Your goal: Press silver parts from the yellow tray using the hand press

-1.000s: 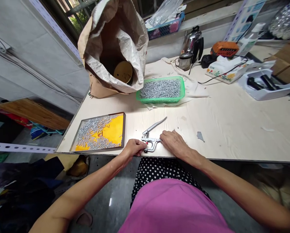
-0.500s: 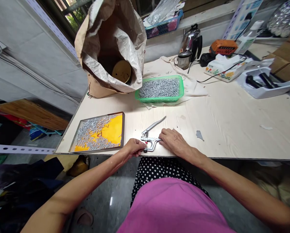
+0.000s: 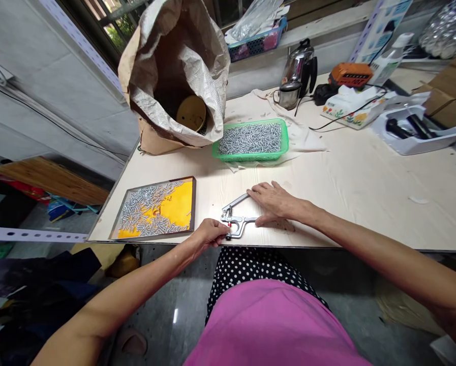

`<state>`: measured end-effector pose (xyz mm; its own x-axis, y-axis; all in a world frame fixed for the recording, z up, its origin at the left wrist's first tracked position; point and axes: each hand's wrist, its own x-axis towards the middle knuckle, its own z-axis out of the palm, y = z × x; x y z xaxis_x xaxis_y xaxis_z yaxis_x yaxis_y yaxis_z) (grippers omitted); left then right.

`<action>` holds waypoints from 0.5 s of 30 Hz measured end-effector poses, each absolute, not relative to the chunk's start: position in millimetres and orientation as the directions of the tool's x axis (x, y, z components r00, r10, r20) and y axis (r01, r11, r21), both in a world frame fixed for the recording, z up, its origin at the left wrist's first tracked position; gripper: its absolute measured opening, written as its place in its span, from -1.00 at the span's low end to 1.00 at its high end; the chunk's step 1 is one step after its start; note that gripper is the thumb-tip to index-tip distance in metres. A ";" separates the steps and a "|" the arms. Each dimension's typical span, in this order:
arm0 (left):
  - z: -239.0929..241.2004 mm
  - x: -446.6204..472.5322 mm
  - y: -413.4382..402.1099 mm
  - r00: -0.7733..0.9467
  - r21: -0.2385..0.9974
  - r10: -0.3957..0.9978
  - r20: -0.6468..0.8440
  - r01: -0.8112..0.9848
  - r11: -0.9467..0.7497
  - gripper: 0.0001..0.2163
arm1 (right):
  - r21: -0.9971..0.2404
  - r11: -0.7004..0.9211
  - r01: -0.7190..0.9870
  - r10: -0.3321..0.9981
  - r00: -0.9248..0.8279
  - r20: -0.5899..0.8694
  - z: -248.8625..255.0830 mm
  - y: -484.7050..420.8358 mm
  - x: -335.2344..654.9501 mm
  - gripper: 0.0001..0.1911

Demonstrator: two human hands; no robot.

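Observation:
Silver hand pliers [image 3: 242, 224] with a spring and a red part lie near the table's front edge, handles spread to the right. My right hand [image 3: 276, 201] spans them, fingers over the upper handle and thumb against the lower one. At the jaw end, my left hand [image 3: 212, 231] pinches with thumb and forefinger; whatever is between the fingertips is too small to make out. To the left is a shallow tray [image 3: 193, 203] with a yellow bottom, partly covered by small silver metal pins. A green basket [image 3: 250, 156] farther back is full of similar pins.
A large open sack [image 3: 136, 122] with a round tan object inside stands at the back left. Along the back are a metal kettle [image 3: 302, 58], a metal cup [image 3: 289, 95], an orange device [image 3: 350, 74], a tissue box [image 3: 345, 112] and a white tray [image 3: 422, 147].
My right hand has moved up and spread from the lower handle across both handles of the pliers. A grey scrap is now hidden by my right arm. My left hand stays at the jaw.

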<state>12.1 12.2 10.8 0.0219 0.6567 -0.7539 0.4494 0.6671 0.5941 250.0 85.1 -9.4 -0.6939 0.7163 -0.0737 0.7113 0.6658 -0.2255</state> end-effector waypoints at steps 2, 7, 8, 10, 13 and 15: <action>10.7 12.3 12.1 0.007 0.580 0.648 -0.762 0.453 0.677 -0.76 | -0.206 0.657 0.726 0.728 -0.681 -0.081 -5.9 81.5 248.2 -0.13; 12.3 14.2 12.4 -0.004 0.569 0.643 -0.766 0.460 0.681 -0.76 | -0.172 0.650 0.740 0.742 -0.667 -0.067 -1.4 73.2 246.9 -0.36; 12.5 14.3 12.0 -0.004 0.564 0.640 -0.769 0.468 0.680 -0.76 | -0.169 0.650 0.740 0.742 -0.667 -0.065 -0.9 71.7 246.7 -0.41; 13.1 13.8 9.6 -0.009 0.541 0.645 -0.764 0.535 0.648 -0.73 | -0.167 0.646 0.745 0.745 -0.663 -0.075 0.6 68.8 246.2 -0.47; 14.7 14.2 2.8 -0.038 0.506 0.812 -0.583 0.764 0.399 -0.70 | -0.169 0.636 0.752 0.749 -0.655 -0.097 3.8 64.9 245.2 -0.56; 15.7 18.1 -0.4 0.036 0.442 0.945 -0.324 0.889 0.118 -0.77 | -0.172 0.632 0.756 0.751 -0.652 -0.105 6.0 63.0 244.5 -0.58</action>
